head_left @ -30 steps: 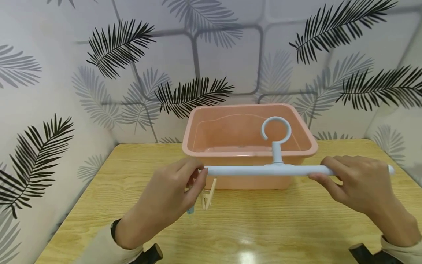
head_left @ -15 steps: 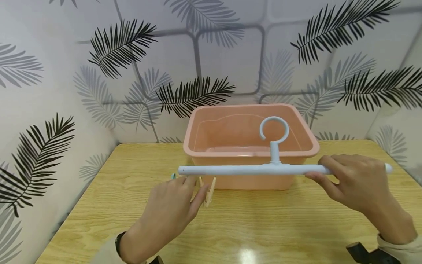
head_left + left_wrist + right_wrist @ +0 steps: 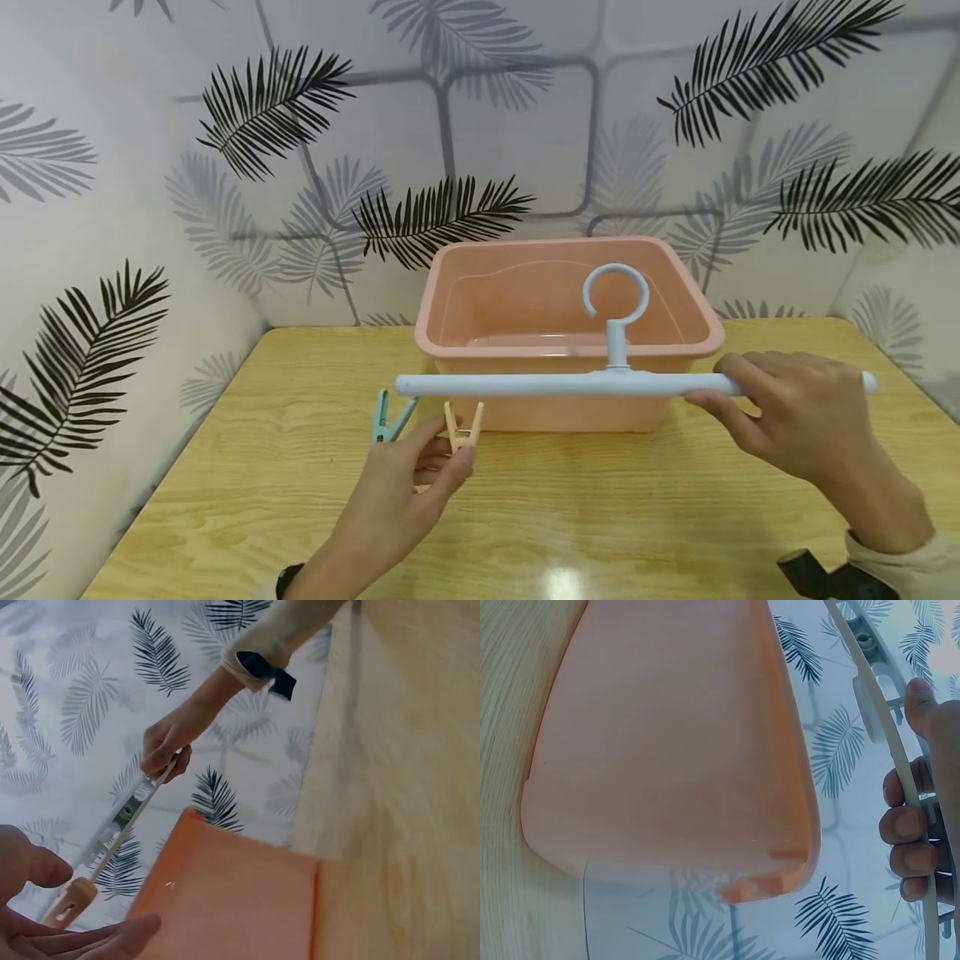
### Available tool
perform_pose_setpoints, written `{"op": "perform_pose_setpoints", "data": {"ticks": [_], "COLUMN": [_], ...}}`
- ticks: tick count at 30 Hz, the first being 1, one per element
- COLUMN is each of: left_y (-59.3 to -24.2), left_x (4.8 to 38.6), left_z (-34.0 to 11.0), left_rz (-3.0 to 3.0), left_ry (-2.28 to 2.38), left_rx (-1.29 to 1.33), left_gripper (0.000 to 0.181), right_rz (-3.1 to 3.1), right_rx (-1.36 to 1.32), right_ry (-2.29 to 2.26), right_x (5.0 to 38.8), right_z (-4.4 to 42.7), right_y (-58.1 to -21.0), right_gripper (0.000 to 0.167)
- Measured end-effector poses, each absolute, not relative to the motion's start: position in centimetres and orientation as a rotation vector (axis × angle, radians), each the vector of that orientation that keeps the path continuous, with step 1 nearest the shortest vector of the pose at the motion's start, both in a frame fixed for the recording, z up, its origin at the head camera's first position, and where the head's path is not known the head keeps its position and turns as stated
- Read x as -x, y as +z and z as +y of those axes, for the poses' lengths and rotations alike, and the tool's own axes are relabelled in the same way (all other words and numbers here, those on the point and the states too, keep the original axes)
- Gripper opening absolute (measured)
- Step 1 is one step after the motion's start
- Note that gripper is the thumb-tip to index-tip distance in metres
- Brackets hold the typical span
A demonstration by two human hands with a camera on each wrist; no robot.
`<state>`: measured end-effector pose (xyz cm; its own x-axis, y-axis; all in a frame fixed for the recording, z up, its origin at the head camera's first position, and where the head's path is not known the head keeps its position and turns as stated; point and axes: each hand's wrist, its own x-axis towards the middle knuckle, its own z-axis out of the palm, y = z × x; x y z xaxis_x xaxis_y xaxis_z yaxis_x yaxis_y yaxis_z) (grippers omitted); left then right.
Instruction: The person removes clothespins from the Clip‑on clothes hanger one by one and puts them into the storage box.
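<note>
My right hand point(image 3: 802, 408) grips the right part of a pale blue clip hanger point(image 3: 525, 384) and holds it level, its round hook upward. In the right wrist view, fingers point(image 3: 904, 823) wrap round its lower strip. Just below the bar's left end is my left hand point(image 3: 401, 492). A cream clip point(image 3: 477, 421) stands between its thumb and fingers, legs upward. In the left wrist view the thumb lies close to this clip point(image 3: 79, 896), and the fingers stretch past it; contact is unclear. A teal clip point(image 3: 382, 425) shows beyond the left hand, partly hidden by it.
Behind the hanger, a pink plastic basin point(image 3: 480, 352) stands on the wood-grain table point(image 3: 247, 483), near the back edge. A leaf-patterned wall point(image 3: 517, 125) rises behind and to the left.
My left hand has let go of the bar's left end and dropped below it to the cream clip. The teal clip has come into view. The right hand and hanger have shifted slightly left.
</note>
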<state>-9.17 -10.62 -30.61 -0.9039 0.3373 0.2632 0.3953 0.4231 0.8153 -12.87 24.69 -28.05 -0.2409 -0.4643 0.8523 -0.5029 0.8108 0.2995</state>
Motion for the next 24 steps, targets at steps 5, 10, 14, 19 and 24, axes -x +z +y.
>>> {"op": "perform_pose_setpoints", "data": {"ticks": [5,10,14,19,24], "left_y": [-32.1,-32.5,-32.6,-32.9,-33.1], "left_x": [9.5,9.6,9.6,9.6,9.8], "left_z": [-10.5,-10.0,-9.5,-9.1,-8.9], "left_rz": [-2.360,-2.168,-2.061,-1.928,-1.893], "left_ry": [-2.223,-2.579,-2.694,-2.745,-2.716], "left_rx": [0.762,0.681,0.599,0.636,0.680], "left_gripper": [0.037,0.035,0.035,0.031,0.030], "right_rz": [-1.874,-1.870,-1.884,-1.914,-1.922], "right_rx": [-0.740,-0.746,-0.741,-0.739,-0.737], "right_ry": [0.049,0.074,0.078,0.084,0.093], "right_x": [13.0,13.1,13.3,13.5,13.7], "right_z": [24.4,23.9,23.8,24.0,24.1], "right_y": [-28.1,-28.1,-28.4,-28.9,-29.2], "right_gripper": [0.062,0.061,0.060,0.060,0.060]}}
